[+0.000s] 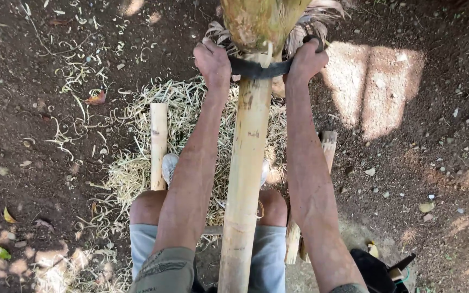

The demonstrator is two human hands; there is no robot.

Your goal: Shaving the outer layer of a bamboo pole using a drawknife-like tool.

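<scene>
A long pale bamboo pole [245, 168] runs up the middle of the view, between my knees. Its near part is scraped pale and its far end [256, 21] still has green-brown skin. A dark curved two-handled blade [260, 68] lies across the pole near that far end. My left hand [213, 61] grips the blade's left handle. My right hand [305, 59] grips the right handle, whose dark tip sticks out past the fingers. Both arms are stretched forward.
A heap of pale shavings [137, 168] covers the dirt under the pole. A short pale wooden post [158, 144] stands left of my legs and another piece of wood [328, 145] at right. A dark bag [378, 271] sits bottom right. Dry fronds [313, 24] lie beyond.
</scene>
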